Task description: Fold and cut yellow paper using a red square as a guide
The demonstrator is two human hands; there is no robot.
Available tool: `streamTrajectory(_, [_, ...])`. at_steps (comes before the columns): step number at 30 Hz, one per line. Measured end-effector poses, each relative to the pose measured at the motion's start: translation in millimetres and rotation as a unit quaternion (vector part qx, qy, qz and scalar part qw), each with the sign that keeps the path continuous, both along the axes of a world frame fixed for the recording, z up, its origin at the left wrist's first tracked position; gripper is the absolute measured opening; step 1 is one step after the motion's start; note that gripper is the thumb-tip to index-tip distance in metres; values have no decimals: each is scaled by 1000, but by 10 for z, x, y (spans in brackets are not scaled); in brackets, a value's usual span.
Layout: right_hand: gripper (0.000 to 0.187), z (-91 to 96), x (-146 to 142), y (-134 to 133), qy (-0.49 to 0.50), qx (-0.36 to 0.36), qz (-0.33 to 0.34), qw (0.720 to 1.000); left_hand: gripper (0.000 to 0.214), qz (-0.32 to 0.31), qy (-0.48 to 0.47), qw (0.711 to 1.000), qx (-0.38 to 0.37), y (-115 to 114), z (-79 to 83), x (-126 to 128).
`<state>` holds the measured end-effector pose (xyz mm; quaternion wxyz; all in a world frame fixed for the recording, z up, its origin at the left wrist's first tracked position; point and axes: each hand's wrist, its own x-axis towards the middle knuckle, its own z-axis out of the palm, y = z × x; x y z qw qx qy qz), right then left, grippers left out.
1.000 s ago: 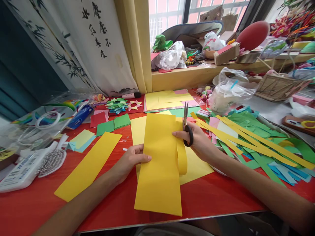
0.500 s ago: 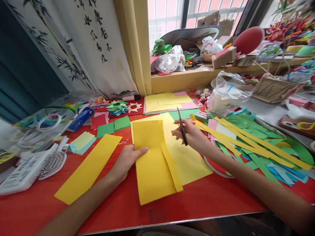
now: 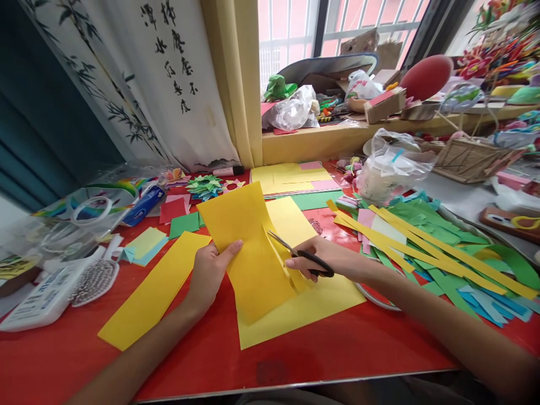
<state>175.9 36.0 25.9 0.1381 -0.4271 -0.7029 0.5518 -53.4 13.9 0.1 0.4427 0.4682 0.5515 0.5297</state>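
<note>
Beyond the worktop, a barred window (image 3: pixel 291 34) lets in pale light above a yellow windowsill (image 3: pixel 312 147) crowded with crumpled plastic, cardboard pieces and a red oval object (image 3: pixel 427 77), while a scroll (image 3: pixel 169 79) with bamboo and brush characters hangs to the left beside a cream curtain (image 3: pixel 240 84). Red covers the table (image 3: pixel 198 360), and over its middle, near the front edge, the yellow sheet (image 3: pixel 242 253) is held up at a tilt, above a paler yellow sheet (image 3: pixel 264 326) lying on the surface. The left hand (image 3: pixel 211 270) grips the yellow sheet by its left edge, thumb flat on the upper face and fingers mostly hidden behind. At the opposite edge, the right hand (image 3: pixel 318 256) is closed around the black handles of the scissors (image 3: pixel 314 263), whose blades point up and leftward against the yellow sheet, next to a narrow strip (image 3: pixel 279 256) parting from its right side; how far apart the blades stand, I cannot tell. Left of the left hand, a long yellow panel (image 3: pixel 154 292) lies slantwise, with green squares (image 3: pixel 184 224) behind it and a hairbrush (image 3: pixel 96 281) farther left. Past the right hand, loose yellow strips (image 3: pixel 422 247) cross a heap of green scraps (image 3: pixel 439 219), with blue strips (image 3: pixel 491 304) at its near side and a clear plastic bag (image 3: pixel 390 171) behind.
</note>
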Motion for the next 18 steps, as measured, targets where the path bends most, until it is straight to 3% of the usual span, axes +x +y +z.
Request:
streamTrajectory(7, [40,-97,-39,24,35,0,3,999,31,-51,-112,992,-33,-38,52,54])
streamTrajectory(11, [39,-20,-42,8,28,-5,-11,1000,29,-47,-123,991,-37,-39,59,46])
streamTrajectory(16, [40,137,-5,-11,82,-15,-94,992,25,-14,-107,994,-15,-29,44,27])
streamTrajectory(18, [40,145,-3,-17,86,-19,-85,993,23,-10,-102,995,-10,-32,39,29])
